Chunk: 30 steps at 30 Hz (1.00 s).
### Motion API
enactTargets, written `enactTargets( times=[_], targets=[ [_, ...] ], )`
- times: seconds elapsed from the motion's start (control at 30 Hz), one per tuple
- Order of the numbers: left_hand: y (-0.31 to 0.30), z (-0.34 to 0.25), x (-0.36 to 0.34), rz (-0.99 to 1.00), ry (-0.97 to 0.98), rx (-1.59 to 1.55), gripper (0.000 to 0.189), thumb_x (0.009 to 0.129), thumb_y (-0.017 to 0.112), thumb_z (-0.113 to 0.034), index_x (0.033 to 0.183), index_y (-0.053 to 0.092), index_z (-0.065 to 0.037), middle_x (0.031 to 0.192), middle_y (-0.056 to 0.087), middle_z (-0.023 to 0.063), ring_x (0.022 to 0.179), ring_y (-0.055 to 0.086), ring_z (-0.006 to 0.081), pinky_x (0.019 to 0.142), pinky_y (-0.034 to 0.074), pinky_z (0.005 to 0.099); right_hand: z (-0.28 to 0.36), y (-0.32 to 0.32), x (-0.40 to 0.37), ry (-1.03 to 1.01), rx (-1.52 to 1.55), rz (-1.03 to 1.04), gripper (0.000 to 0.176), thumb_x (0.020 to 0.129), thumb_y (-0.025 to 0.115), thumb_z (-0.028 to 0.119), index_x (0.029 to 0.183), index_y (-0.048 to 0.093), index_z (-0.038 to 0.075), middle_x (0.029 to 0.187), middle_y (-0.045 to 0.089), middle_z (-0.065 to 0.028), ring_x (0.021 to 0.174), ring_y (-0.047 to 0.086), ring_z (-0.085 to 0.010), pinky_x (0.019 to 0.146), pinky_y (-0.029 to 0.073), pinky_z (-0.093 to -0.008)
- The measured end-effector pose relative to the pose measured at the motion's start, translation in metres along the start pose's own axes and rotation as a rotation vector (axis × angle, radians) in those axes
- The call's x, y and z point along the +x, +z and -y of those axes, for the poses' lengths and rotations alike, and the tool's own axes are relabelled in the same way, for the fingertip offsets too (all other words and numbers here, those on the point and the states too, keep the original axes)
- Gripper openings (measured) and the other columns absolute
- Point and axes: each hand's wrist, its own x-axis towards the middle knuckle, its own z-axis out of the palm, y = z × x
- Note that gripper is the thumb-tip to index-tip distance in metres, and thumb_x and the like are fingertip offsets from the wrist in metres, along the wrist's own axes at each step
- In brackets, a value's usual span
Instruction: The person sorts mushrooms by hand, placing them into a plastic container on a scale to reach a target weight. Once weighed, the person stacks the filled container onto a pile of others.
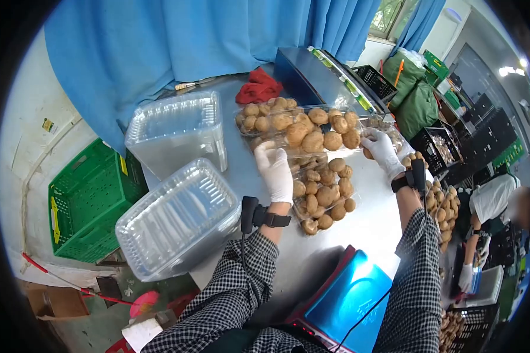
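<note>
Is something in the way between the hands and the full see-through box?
No, nothing visible is. The left hand holds the full clear tray at its left end, the right hand at its right end; both touch it.

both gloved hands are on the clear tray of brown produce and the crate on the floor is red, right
The head view shows the crate is green, not red. The left hand and right hand, both gloved, are on the clear tray of brown produce.
</note>
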Motion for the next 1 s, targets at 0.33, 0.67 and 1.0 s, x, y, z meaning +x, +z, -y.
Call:
enactTargets(
  times=[0.33, 0.67, 1.0],
  targets=[
    [-0.001, 0.030, 0.048, -0.240, 0.057, -0.108, 0.024, 0.094, 0.052, -0.005, 0.117, 0.052, -0.001, 0.101, 0.055, 0.0056, 0.091, 0.053, 0.0147, 0.085, 0.045, 0.0308, 0.006, 0.075, 0.080, -0.130, -0.134, 0.071, 0.016, 0.085, 0.063, 0.009, 0.097, 0.063, -0.001, 0.071, 0.064, -0.0068, 0.057, 0.059, -0.0121, 0.054, 0.047, -0.0278],
    [-0.005, 0.061, 0.068, -0.259, 0.032, -0.053, 0.026, 0.094, 0.054, -0.004, 0.119, 0.052, -0.001, 0.097, 0.055, 0.0036, 0.087, 0.051, 0.0114, 0.081, 0.044, 0.0284, 0.005, 0.107, 0.104, -0.105, -0.659, 0.011, 0.025, 0.084, 0.057, 0.024, 0.099, 0.066, 0.006, 0.088, 0.069, -0.0168, 0.085, 0.066, -0.0342, 0.075, 0.051, -0.0407],
    [-0.014, 0.085, 0.072, -0.214, 0.022, 0.079, 0.032, 0.093, 0.056, -0.007, 0.123, 0.050, 0.000, 0.102, 0.053, 0.0058, 0.090, 0.051, 0.0151, 0.083, 0.043, 0.0302, 0.012, 0.115, 0.089, -0.161, -0.916, 0.006, 0.026, 0.087, 0.056, 0.025, 0.107, 0.065, 0.011, 0.098, 0.068, -0.0151, 0.093, 0.064, -0.0340, 0.081, 0.051, -0.0414]
  ],
)
